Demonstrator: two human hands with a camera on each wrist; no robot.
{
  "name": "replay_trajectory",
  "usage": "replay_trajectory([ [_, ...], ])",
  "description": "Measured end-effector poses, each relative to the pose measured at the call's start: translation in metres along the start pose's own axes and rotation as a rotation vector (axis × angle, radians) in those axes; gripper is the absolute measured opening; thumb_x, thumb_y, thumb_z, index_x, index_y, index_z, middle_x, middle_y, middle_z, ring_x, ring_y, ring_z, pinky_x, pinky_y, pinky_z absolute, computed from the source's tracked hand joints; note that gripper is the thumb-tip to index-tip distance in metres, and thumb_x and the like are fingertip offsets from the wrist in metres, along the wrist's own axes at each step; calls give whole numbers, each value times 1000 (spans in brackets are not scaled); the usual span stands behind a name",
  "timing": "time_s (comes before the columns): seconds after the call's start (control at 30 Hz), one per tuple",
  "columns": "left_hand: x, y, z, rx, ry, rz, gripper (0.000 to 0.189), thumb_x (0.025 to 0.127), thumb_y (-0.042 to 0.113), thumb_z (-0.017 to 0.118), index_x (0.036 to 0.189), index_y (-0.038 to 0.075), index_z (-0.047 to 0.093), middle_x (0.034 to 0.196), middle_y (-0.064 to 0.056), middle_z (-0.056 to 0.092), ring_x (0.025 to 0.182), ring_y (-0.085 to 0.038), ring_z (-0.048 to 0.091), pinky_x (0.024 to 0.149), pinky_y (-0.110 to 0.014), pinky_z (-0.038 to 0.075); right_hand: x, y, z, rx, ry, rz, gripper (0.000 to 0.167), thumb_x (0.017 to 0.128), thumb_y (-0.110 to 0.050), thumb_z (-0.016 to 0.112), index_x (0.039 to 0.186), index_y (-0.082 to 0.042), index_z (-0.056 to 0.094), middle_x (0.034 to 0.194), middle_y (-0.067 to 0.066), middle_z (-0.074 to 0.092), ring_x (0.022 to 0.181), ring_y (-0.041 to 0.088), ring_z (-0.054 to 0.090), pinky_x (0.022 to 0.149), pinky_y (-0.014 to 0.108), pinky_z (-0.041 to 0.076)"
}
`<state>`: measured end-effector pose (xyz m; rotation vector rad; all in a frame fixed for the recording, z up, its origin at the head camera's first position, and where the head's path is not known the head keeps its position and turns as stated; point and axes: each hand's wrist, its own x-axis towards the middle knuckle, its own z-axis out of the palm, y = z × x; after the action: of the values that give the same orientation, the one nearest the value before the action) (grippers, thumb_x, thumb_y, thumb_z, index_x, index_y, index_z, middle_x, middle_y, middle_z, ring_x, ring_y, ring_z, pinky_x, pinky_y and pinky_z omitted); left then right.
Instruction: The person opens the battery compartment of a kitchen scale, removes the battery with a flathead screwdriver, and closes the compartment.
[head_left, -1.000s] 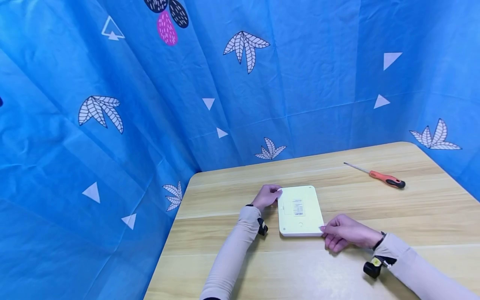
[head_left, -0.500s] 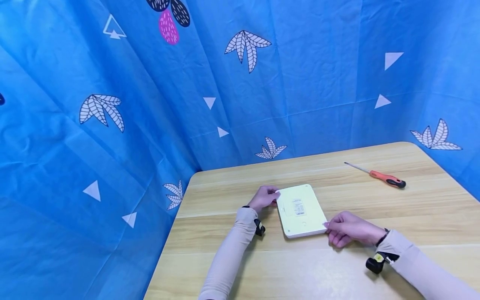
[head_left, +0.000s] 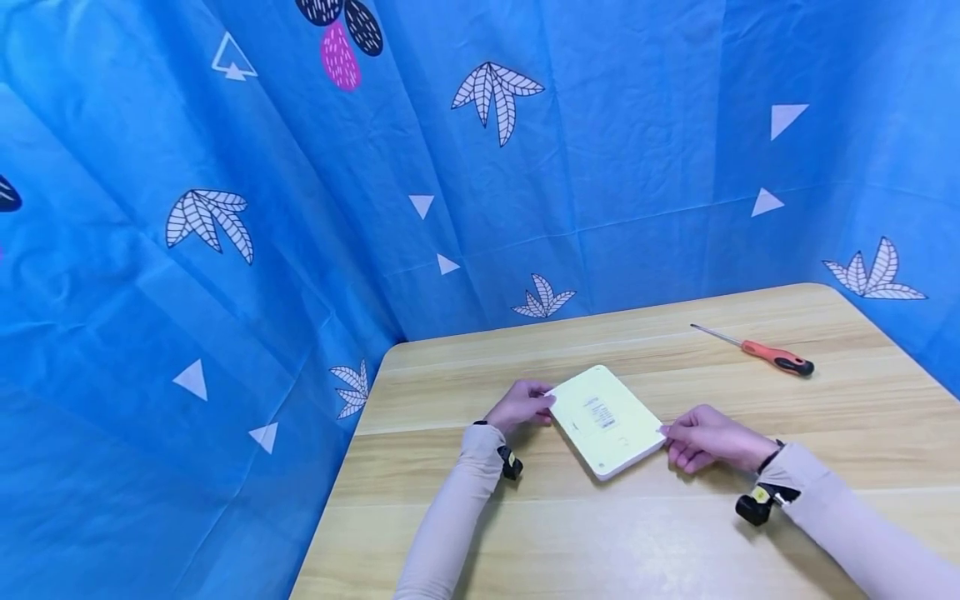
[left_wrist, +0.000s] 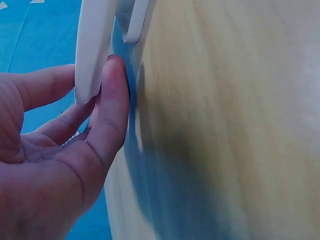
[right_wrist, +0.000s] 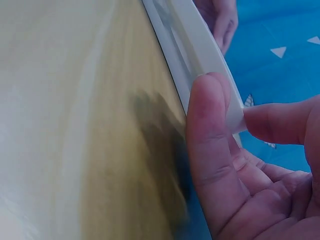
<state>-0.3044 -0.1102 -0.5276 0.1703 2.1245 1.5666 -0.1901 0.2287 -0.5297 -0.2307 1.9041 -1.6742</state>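
Observation:
A flat, pale square device (head_left: 600, 421) with rounded corners sits turned at an angle over the table. Its upward face carries a printed label and small corner screws. At its left corner my left hand (head_left: 520, 406) pinches the edge between thumb and fingers; the left wrist view shows this hand (left_wrist: 60, 135) with the white edge (left_wrist: 92, 50) between its fingertips. My right hand (head_left: 708, 439) grips the opposite, right-hand corner. In the right wrist view, this hand (right_wrist: 250, 165) has digits on either side of the device's rim (right_wrist: 200, 45).
A screwdriver (head_left: 765, 352) with a red and black handle lies at the back right of the wooden table (head_left: 465, 367). Blue patterned curtain (head_left: 300, 167) hangs behind and along the left side. Black wrist cameras are strapped at both cuffs.
The device has turned counterclockwise as seen from above. My left hand has shifted slightly left and nearer, my right hand slightly right and farther away. Both have kept their corners.

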Motion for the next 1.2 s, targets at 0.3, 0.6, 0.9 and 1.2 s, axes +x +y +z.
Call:
replay_trajectory([
  [0.3, -8, -8, -3, -38, -51, -18, 41, 100, 2, 63, 138, -10, 55, 107, -16, 69, 78, -15, 69, 73, -24, 66, 9, -7, -12, -28, 47, 9, 36, 109, -19, 49, 110, 14, 61, 81, 5, 73, 68, 8, 68, 64, 22, 64],
  [0.6, -25, -3, 2, -38, -129, -45, 50, 100, 0, 62, 147, -9, 47, 106, -13, 67, 78, -15, 71, 81, -29, 67, 24, -13, -29, -60, 125, 45, 32, 109, -18, 48, 109, 12, 60, 79, 4, 72, 66, 7, 67, 63, 23, 64],
  [0.9, -34, -3, 10, -61, -193, -53, 56, 97, -5, 64, 149, -7, 46, 123, -23, 70, 102, -28, 75, 90, -35, 66, 41, -21, -38, -84, 181, 91, 30, 109, -18, 49, 113, 11, 57, 77, 4, 69, 65, 10, 64, 60, 23, 61],
  [1.2, -39, -4, 21, -120, -223, -59, 77, 93, -10, 65, 160, 0, 30, 125, -25, 69, 114, -38, 71, 96, -41, 63, 55, -26, -44, -204, 234, 62, 29, 109, -21, 50, 91, 0, 59, 72, 2, 61, 61, 9, 58, 54, 21, 56],
])
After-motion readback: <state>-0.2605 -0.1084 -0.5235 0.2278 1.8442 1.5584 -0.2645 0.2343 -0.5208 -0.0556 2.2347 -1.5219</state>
